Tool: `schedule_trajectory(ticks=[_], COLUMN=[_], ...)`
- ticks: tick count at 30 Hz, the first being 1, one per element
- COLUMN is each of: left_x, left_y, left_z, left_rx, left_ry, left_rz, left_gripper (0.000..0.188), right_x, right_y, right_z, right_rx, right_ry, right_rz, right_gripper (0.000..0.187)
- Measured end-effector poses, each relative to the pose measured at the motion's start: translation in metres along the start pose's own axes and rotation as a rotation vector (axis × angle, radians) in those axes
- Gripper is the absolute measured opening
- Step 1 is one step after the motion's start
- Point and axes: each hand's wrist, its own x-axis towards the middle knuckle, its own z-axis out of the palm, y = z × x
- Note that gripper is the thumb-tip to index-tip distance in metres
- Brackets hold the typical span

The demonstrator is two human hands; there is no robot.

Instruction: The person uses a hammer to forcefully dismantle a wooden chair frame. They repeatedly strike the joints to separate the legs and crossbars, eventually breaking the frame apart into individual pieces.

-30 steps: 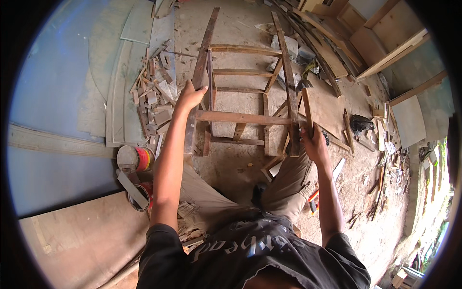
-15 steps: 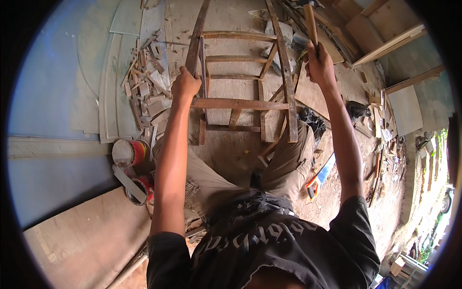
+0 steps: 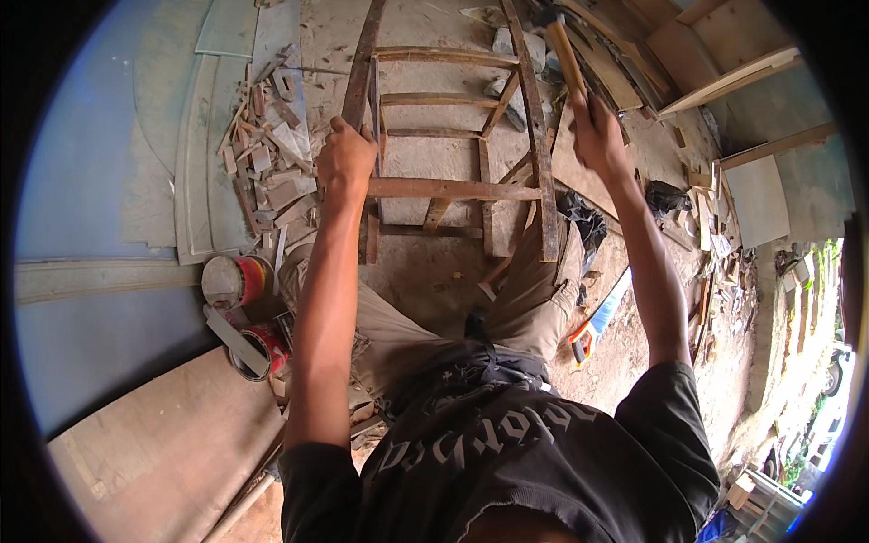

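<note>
A dark wooden ladder-like frame [image 3: 453,190] with several crossbars stands before me between my legs. My left hand [image 3: 347,156] is closed around its left side rail, a little above the nearest crossbar. On the other side, my right hand [image 3: 597,136] grips a hammer [image 3: 567,59] by its light wooden handle. The hammer's dark head is up at the far end, beyond the right rail and apart from the frame. Its tip partly blends into the clutter behind.
Left of the frame lies a pile of wood offcuts [image 3: 262,158]. Nearer stand two open paint cans [image 3: 251,281]. A handsaw [image 3: 599,321] with an orange handle rests on the floor at right. Wooden boards and panels [image 3: 715,68] fill the far right.
The hammer has tipped to the left, and my right hand has come slightly nearer to me. My left hand keeps its hold on the rail.
</note>
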Motion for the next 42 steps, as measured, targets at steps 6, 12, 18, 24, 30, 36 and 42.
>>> schedule_trajectory(ticks=[6,12,18,24,30,36,42], left_x=[0.005,0.006,-0.049,-0.071,-0.039,-0.017,-0.024], left_y=[0.000,0.001,0.050,0.079,0.037,-0.026,-0.024], left_z=[0.001,-0.003,-0.004,0.005,-0.016,0.005,-0.014], left_rx=[0.011,-0.009,0.029,-0.093,-0.187,-0.198,-0.206], left_ry=[0.008,-0.006,0.368,0.191,0.229,-0.041,-0.107], left_rz=[0.015,0.016,0.453,0.633,0.401,0.059,0.001], left_gripper=[0.042,0.048,0.058,0.048,0.053,0.055,0.049], right_x=[-0.086,-0.135,-0.157,-0.163,-0.162,-0.138,-0.002], right_y=[0.027,0.026,0.035,0.038,0.034,-0.016,-0.091], right_z=[-0.044,-0.064,-0.081,-0.078,-0.082,-0.014,0.080], right_rx=[-0.231,-0.047,-0.078,-0.151,-0.155,0.418,-0.007], right_ry=[-0.182,-0.173,-0.159,-0.144,-0.195,-0.224,-0.402], right_rz=[0.005,0.259,0.233,0.220,0.190,0.140,-0.259], right_gripper=[0.041,0.042,0.042,0.043,0.038,0.025,0.035])
